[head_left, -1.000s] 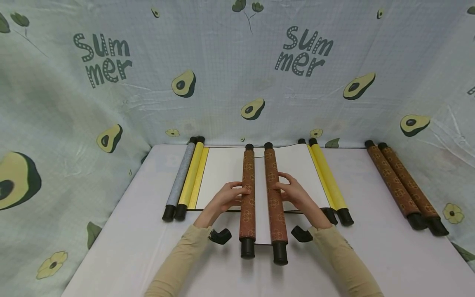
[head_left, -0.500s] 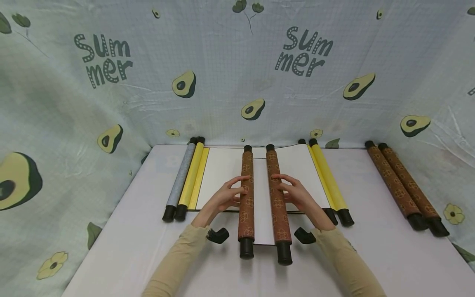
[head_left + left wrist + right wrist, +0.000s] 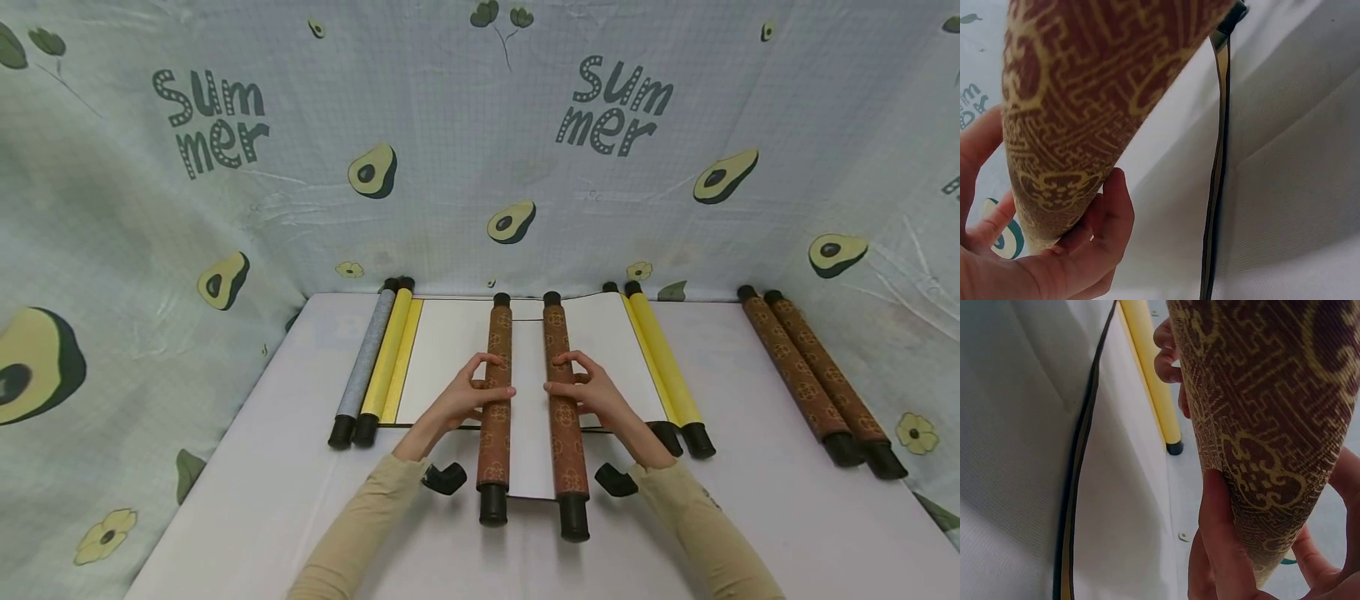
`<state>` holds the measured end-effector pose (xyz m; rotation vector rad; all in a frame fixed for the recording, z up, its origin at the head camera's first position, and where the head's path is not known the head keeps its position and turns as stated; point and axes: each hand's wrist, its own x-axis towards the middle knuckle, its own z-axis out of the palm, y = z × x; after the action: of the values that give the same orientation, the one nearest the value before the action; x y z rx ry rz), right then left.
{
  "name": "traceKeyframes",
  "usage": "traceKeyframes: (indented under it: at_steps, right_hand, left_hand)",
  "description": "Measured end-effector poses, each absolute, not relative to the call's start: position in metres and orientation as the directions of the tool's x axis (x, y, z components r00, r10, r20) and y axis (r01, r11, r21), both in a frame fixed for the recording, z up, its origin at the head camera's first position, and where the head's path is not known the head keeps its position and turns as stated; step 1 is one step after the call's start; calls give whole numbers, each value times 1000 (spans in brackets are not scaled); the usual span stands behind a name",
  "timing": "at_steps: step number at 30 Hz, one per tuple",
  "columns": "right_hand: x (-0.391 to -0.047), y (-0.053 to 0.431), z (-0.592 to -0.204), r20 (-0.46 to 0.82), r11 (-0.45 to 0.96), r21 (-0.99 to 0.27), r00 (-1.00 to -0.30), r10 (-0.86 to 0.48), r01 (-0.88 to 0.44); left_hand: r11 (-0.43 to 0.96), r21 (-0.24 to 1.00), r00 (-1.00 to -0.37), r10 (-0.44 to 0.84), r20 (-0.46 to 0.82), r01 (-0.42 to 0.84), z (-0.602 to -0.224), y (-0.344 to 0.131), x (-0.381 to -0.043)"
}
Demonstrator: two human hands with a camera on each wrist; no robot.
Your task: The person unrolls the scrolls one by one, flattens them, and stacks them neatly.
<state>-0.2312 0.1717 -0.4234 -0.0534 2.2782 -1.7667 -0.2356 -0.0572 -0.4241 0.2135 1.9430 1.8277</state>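
Two brown rollers with gold patterns and black end caps form a partly unrolled scroll, white paper [image 3: 529,425] stretched between them. My left hand [image 3: 459,397] grips the left roller [image 3: 495,446], thumb on its near side and fingers curled around it, as the left wrist view shows closely. Around the right roller [image 3: 567,454] my right hand [image 3: 597,397] curls in the same way. The scroll is held over another, opened white scroll sheet [image 3: 450,333], overlapping its middle. In the right wrist view, fingers [image 3: 1225,544] wrap the brown patterned cloth.
Yellow rollers flank the opened sheet, at left [image 3: 386,354] and right [image 3: 667,367]. A grey-blue roller [image 3: 367,354] lies beside the left one. Two more brown patterned rollers [image 3: 802,375] rest at the table's right. A printed cloth [image 3: 450,108] hangs behind the white table [image 3: 247,508].
Both hands have drawn the rollers slightly apart, left one leftward and right one rightward, so more white paper shows between them. The thumbs now lie across the rollers.
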Motion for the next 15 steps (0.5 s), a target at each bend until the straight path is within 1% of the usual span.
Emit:
traceKeyframes:
  at_steps: [5, 15]
  right_hand:
    - [-231, 172, -424, -172, 311, -944, -968, -183, 109]
    - [-228, 175, -415, -194, 306, -944, -958, -212, 123]
  left_hand:
    - [102, 973, -879, 417, -231, -208, -425, -57, -236]
    - [110, 976, -878, 428, -216, -187, -421, -61, -235]
